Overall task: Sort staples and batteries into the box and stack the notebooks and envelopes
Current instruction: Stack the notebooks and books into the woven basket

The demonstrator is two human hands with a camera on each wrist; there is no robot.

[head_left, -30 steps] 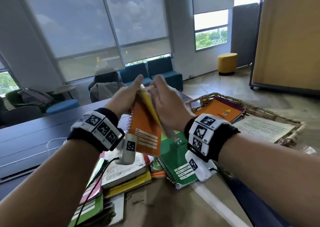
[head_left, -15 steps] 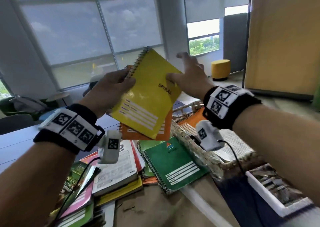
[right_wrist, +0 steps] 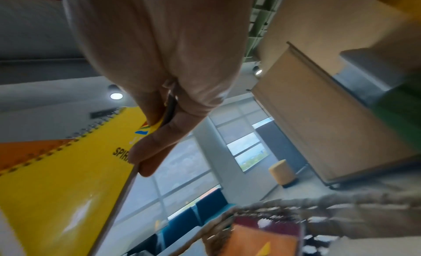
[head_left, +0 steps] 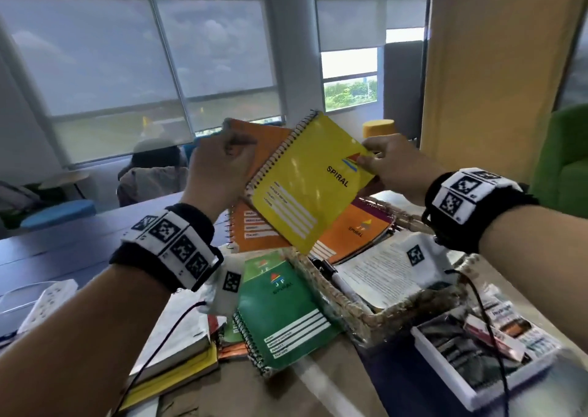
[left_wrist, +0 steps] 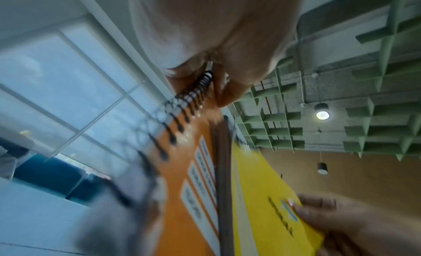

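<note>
Left hand (head_left: 219, 168) grips orange notebook (head_left: 254, 225) by its top edge; right hand (head_left: 394, 165) pinches yellow notebook's (head_left: 305, 187) corner. Yellow overlaps orange, both held above wicker basket (head_left: 375, 318). Green notebook (head_left: 286, 315) lies flat just left of basket; white box (head_left: 471, 391) right of basket.

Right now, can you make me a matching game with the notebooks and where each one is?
Things:
1. yellow spiral notebook
2. orange spiral notebook held in the air
3. green spiral notebook
4. orange and maroon spiral notebook

Places:
A. lying in the woven wicker basket
B. pinched at its corner by the right hand
C. lying on the table beside the basket
D. gripped at its top by the left hand

Pairs: 1-B, 2-D, 3-C, 4-A
</note>
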